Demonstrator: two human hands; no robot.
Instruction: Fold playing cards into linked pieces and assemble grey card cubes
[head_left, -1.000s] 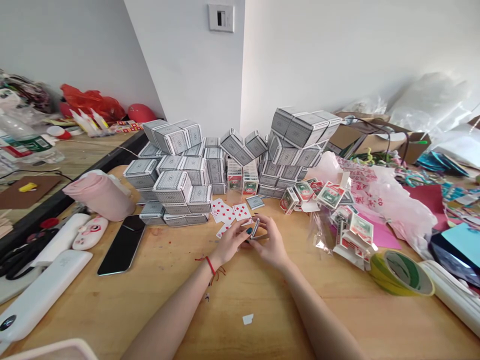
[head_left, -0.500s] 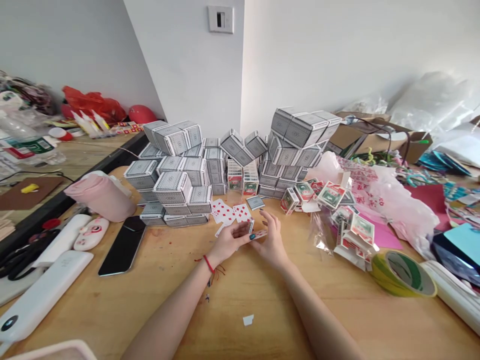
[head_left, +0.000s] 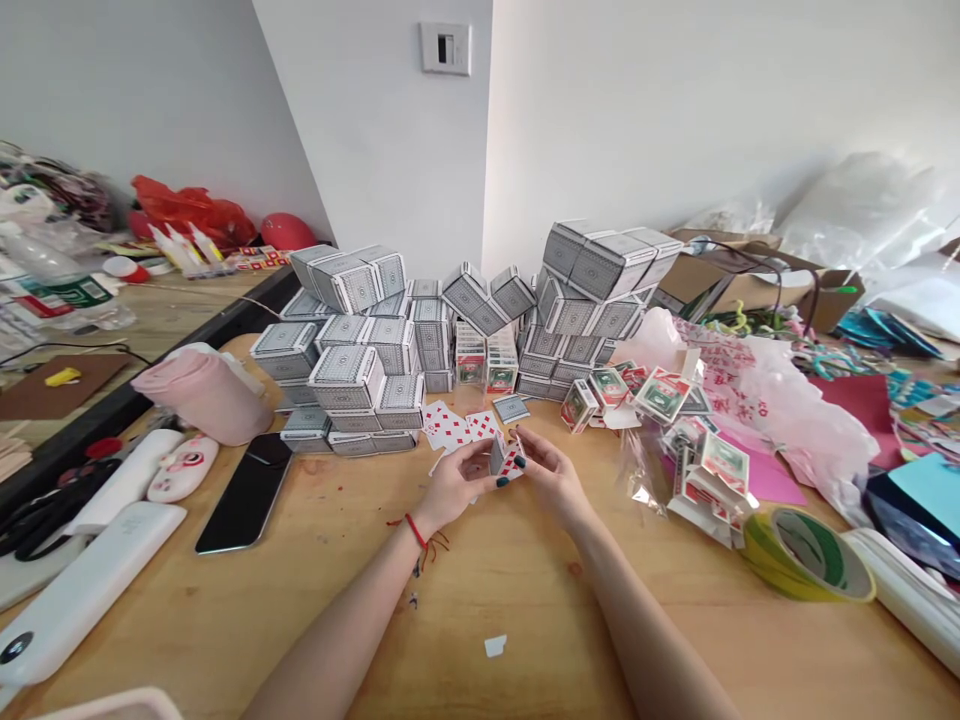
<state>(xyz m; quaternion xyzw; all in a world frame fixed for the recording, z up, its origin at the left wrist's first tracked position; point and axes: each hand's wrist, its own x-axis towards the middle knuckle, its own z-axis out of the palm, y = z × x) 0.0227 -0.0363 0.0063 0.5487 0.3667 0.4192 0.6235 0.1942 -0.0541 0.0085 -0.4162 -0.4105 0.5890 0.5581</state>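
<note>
Between my two hands is a playing card [head_left: 513, 461] with red diamonds, held upright and apparently bent; a grey patterned surface shows on its left side. My left hand [head_left: 451, 488], with a red string on the wrist, is closed on the left edge. My right hand [head_left: 556, 484] pinches the right side, its dark-painted thumb on the card's front. Just beyond lie loose diamond cards [head_left: 448, 426] face up, and a grey-backed card [head_left: 511, 408] face down. Behind them stand stacked blocks made of grey-backed cards [head_left: 346, 378], with more stacked blocks [head_left: 604, 262] on the right.
Red-and-green card boxes [head_left: 663, 392] and a roll of yellow tape [head_left: 806, 553] lie to the right, by a crumpled plastic bag [head_left: 795, 395]. A black phone [head_left: 246, 495], a pink cloth roll [head_left: 201, 392] and a white power bank [head_left: 94, 590] are on the left. A paper scrap [head_left: 495, 646] lies in front.
The held card has turned from nearly flat to upright, showing its diamond face. My right fingers have lowered and closed around it. The view has tilted slightly upward.
</note>
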